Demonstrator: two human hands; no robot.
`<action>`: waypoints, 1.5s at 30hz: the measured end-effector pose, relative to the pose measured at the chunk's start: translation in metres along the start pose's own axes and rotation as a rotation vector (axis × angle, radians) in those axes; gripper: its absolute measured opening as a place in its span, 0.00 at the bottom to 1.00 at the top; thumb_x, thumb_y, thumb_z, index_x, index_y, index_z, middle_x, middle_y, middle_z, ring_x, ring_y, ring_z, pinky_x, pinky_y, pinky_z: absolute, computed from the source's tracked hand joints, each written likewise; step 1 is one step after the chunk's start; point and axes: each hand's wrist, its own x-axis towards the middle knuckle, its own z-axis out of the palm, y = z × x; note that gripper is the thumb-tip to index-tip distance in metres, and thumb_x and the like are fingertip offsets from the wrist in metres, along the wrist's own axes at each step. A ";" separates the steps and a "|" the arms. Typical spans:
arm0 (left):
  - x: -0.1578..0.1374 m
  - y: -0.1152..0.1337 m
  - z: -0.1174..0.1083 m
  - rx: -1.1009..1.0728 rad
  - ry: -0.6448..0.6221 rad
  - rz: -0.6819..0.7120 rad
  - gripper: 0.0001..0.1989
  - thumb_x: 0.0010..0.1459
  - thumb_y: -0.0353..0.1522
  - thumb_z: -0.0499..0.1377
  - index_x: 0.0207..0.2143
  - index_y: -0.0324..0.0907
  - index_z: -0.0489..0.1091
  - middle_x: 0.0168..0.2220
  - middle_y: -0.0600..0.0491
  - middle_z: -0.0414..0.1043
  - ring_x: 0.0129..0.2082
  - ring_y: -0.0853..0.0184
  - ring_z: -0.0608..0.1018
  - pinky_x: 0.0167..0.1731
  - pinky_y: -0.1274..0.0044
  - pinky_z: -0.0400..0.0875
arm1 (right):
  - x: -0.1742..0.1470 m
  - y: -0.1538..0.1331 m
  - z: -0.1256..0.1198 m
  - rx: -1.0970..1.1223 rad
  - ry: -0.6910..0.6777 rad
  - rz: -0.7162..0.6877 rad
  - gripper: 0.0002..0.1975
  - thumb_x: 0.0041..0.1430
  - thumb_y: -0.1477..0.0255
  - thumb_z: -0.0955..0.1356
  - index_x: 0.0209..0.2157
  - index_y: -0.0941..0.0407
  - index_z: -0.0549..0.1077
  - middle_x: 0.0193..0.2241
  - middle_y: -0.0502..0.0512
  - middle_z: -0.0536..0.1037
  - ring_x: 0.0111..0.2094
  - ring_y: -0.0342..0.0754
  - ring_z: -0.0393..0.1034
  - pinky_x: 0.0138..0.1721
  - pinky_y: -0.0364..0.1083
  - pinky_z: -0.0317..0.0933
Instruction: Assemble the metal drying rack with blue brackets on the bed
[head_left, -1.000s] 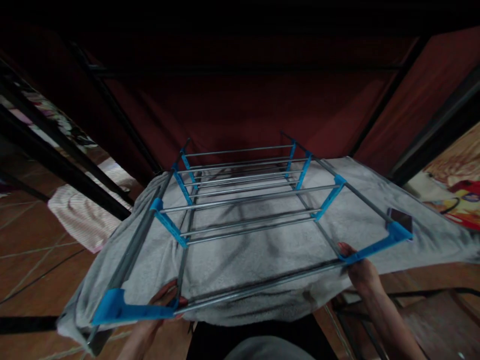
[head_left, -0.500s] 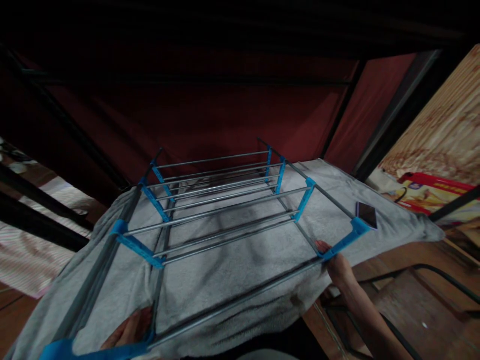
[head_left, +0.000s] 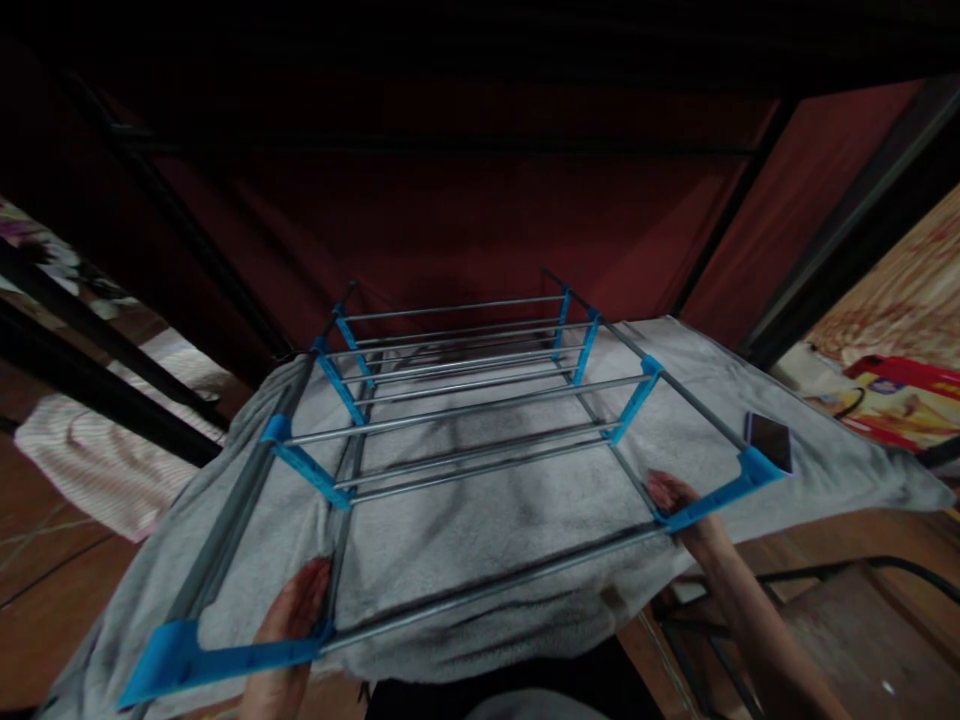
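Under blue brackets (head_left: 225,661), left hand (head_left: 295,603), right hand (head_left: 673,495) reach to rack rods (head_left: 495,588); grip unclear.

Nothing is legible, even on the red-and-yellow package (head_left: 909,402).

The left hand (head_left: 298,600) is crossed by a near-left blue bracket (head_left: 180,660) that hides part of the wrist; its forearm (head_left: 274,693) runs out at the bottom edge. Whether it closes around the rail (head_left: 341,560) beside it cannot be told. The right hand (head_left: 676,498) is partly covered by the near-right bracket (head_left: 726,496), its grip unclear. Right of this hand, a chair (head_left: 862,620) is cut off, a pale speck (head_left: 888,687) on it too small to identify. Farther beyond, a red-and-yellow package (head_left: 900,400) leaves the frame, its print unreadable. Beyond the left hand, a dark bar (head_left: 112,395) hides part of a striped cloth (head_left: 86,460).
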 end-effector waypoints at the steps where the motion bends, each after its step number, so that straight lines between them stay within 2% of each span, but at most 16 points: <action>1: -0.003 0.001 0.003 0.009 -0.022 0.010 0.15 0.53 0.41 0.64 0.42 0.45 0.77 0.50 0.53 0.80 0.62 0.60 0.71 0.64 0.74 0.65 | 0.003 0.001 0.001 0.005 -0.014 -0.009 0.13 0.48 0.65 0.73 0.37 0.54 0.80 0.41 0.57 0.83 0.42 0.50 0.80 0.51 0.48 0.73; 4: -0.010 0.002 0.010 0.022 -0.061 0.033 0.16 0.58 0.45 0.61 0.43 0.45 0.76 0.55 0.51 0.77 0.65 0.59 0.68 0.67 0.72 0.59 | 0.005 0.005 0.003 -0.020 -0.044 -0.036 0.17 0.48 0.62 0.73 0.40 0.53 0.81 0.47 0.57 0.82 0.48 0.50 0.78 0.57 0.49 0.68; 7: -0.012 0.001 0.013 0.026 -0.032 0.053 0.21 0.58 0.49 0.60 0.44 0.45 0.76 0.56 0.50 0.76 0.66 0.58 0.67 0.69 0.70 0.57 | 0.001 0.007 0.003 -0.019 -0.067 -0.065 0.17 0.48 0.61 0.72 0.40 0.52 0.81 0.48 0.56 0.81 0.50 0.51 0.76 0.61 0.50 0.63; 11: -0.012 0.000 0.016 0.056 -0.028 0.057 0.26 0.55 0.53 0.59 0.45 0.44 0.77 0.55 0.49 0.77 0.65 0.56 0.68 0.68 0.69 0.59 | -0.002 0.005 0.005 -0.031 -0.065 -0.032 0.17 0.49 0.61 0.71 0.41 0.52 0.81 0.49 0.56 0.81 0.51 0.51 0.76 0.64 0.52 0.60; 15: -0.017 0.000 0.024 0.088 0.006 0.127 0.28 0.56 0.55 0.56 0.45 0.43 0.76 0.57 0.50 0.75 0.65 0.56 0.68 0.67 0.70 0.60 | -0.004 0.001 0.010 -0.045 -0.056 -0.018 0.17 0.49 0.62 0.70 0.40 0.53 0.80 0.49 0.57 0.81 0.51 0.52 0.75 0.64 0.52 0.60; 21: -0.016 0.000 0.023 0.086 -0.068 0.104 0.26 0.59 0.54 0.54 0.45 0.46 0.76 0.59 0.54 0.74 0.67 0.60 0.65 0.70 0.73 0.54 | -0.008 -0.006 0.018 -0.024 -0.055 -0.003 0.16 0.49 0.63 0.69 0.38 0.54 0.80 0.47 0.57 0.82 0.51 0.52 0.75 0.65 0.52 0.58; 28: -0.012 0.004 0.018 0.071 -0.142 0.061 0.23 0.61 0.53 0.55 0.46 0.48 0.75 0.61 0.57 0.72 0.70 0.60 0.59 0.71 0.73 0.50 | -0.006 -0.013 0.027 0.044 -0.075 -0.005 0.13 0.48 0.66 0.66 0.37 0.51 0.77 0.40 0.56 0.83 0.53 0.53 0.73 0.63 0.56 0.63; 32: -0.017 0.007 0.024 0.053 -0.122 0.058 0.21 0.65 0.50 0.51 0.44 0.47 0.74 0.58 0.59 0.74 0.70 0.60 0.60 0.71 0.74 0.50 | -0.005 -0.015 0.028 0.063 -0.034 0.048 0.13 0.51 0.67 0.64 0.36 0.51 0.77 0.39 0.54 0.83 0.51 0.51 0.75 0.64 0.54 0.61; 37: -0.021 0.009 0.030 0.080 -0.104 0.065 0.20 0.67 0.48 0.48 0.44 0.46 0.72 0.57 0.59 0.75 0.70 0.60 0.59 0.72 0.73 0.49 | -0.007 -0.011 0.025 0.058 -0.062 0.024 0.12 0.55 0.65 0.65 0.37 0.52 0.77 0.41 0.51 0.83 0.48 0.49 0.76 0.66 0.53 0.57; 45: -0.015 0.004 0.025 0.096 -0.107 0.072 0.19 0.68 0.47 0.49 0.47 0.45 0.71 0.62 0.58 0.70 0.69 0.63 0.60 0.71 0.74 0.50 | -0.008 -0.010 0.026 0.049 -0.046 -0.004 0.13 0.51 0.63 0.67 0.35 0.52 0.79 0.41 0.54 0.84 0.49 0.51 0.77 0.63 0.53 0.62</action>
